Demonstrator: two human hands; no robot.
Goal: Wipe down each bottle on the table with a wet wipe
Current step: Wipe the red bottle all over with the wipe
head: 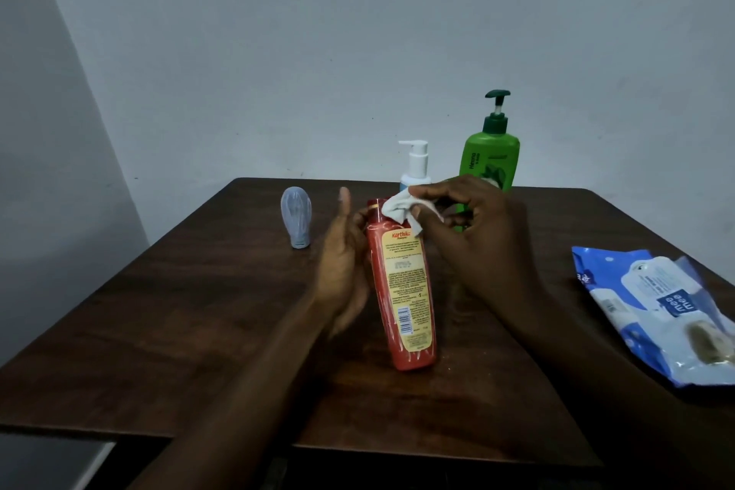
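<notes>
Head view: dark wooden counter against plain grey wall; left hand fingers grip red plastic bottle, right hand fingers pinch white wet wipe.

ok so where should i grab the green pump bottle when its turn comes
Grip the green pump bottle around its broad body, below the narrow pump head. It stands upright at the table's far edge, behind the right hand; come from its open right side.
</notes>
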